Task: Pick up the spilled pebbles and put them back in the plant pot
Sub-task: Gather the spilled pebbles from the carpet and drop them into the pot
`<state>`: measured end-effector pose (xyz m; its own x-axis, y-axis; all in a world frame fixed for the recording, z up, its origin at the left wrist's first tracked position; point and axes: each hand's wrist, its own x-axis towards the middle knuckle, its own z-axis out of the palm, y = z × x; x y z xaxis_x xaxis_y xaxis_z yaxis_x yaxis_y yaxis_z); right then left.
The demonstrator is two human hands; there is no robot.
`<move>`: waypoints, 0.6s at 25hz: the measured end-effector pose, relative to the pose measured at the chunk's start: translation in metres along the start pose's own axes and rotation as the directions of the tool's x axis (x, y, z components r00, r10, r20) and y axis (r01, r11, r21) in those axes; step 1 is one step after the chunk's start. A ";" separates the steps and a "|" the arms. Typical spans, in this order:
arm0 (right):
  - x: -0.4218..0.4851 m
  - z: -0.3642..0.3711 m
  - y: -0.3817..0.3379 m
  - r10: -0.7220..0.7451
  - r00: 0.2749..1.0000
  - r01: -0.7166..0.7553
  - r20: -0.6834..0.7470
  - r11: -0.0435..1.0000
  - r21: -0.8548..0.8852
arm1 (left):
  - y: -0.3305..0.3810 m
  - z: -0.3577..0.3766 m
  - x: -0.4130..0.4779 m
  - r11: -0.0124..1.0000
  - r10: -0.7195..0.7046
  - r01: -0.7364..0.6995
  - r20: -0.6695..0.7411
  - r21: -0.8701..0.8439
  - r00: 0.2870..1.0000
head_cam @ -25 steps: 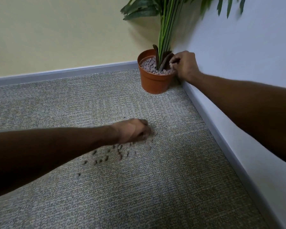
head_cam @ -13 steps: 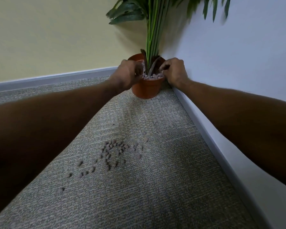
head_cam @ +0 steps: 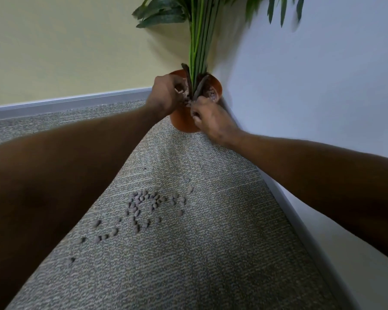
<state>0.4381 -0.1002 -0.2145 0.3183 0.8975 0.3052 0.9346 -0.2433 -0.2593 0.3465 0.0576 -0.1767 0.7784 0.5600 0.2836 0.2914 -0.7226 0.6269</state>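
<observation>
Grey carpet [head_cam: 211, 265] runs into the corner where the yellow wall meets the white one, and the orange plant pot [head_cam: 184, 121] stands in that corner, against the skirting. We have both hands at its rim. Our left hand [head_cam: 166, 93] is curled over the near-left edge, fingers bunched around what look like pale pebbles; whether it is letting them go or only cupping them we cannot tell. Our right hand [head_cam: 213, 121] is at the near-right edge, fingers drawn together beside a dark stem stub, and whether they pinch anything is hidden.

Most of the spilled pebbles [head_cam: 152, 206] lie in a loose cluster on the carpet nearer to us, well apart from the pot, with stragglers trailing toward the left. By our reckoning much of the job remains.

What could go wrong: with two hands crowding a small rim among the stems [head_cam: 199, 52], a nudge could tip the pot or knock pebbles back out. A loose release could scatter them, and their dull colour hides on this carpet.
</observation>
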 end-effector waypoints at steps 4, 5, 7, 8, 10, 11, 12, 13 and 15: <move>-0.014 0.020 -0.024 -0.076 0.994 0.071 0.079 0.996 0.061 | -0.030 -0.018 -0.041 0.992 0.053 -0.062 0.090 0.108 0.995; -0.020 0.027 -0.034 -0.087 0.991 0.077 0.104 0.993 0.090 | -0.043 -0.021 -0.057 0.985 0.049 -0.073 0.149 0.158 0.988; -0.035 0.041 -0.051 -0.123 0.973 0.097 0.196 0.986 0.138 | -0.068 -0.028 -0.094 0.964 0.010 -0.085 0.283 0.252 0.959; -0.041 0.047 -0.059 -0.150 0.955 0.112 0.256 0.981 0.156 | -0.079 -0.032 -0.113 0.953 -0.009 -0.095 0.341 0.287 0.940; -0.053 0.056 -0.076 -0.175 0.910 0.111 0.376 0.976 0.185 | -0.094 -0.041 -0.148 0.945 -0.055 -0.092 0.428 0.315 0.902; -0.058 0.059 -0.085 -0.171 0.885 0.097 0.433 0.978 0.187 | -0.097 -0.046 -0.163 0.948 -0.080 -0.076 0.463 0.310 0.883; -0.063 0.061 -0.094 -0.167 0.859 0.091 0.484 0.980 0.177 | -0.099 -0.049 -0.177 0.952 -0.099 -0.063 0.497 0.298 0.862; -0.068 0.063 -0.102 -0.165 0.834 0.094 0.526 0.983 0.160 | -0.099 -0.052 -0.190 0.956 -0.108 -0.059 0.533 0.287 0.839; -0.079 0.068 -0.118 -0.150 0.801 0.099 0.580 0.988 0.120 | -0.101 -0.056 -0.212 0.957 -0.122 -0.061 0.586 0.283 0.801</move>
<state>0.2919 -0.1170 -0.2705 0.0224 0.9685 -0.2478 0.9358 -0.1076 -0.3358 0.1214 0.0343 -0.2595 0.9139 0.2988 -0.2749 0.3884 -0.8406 0.3775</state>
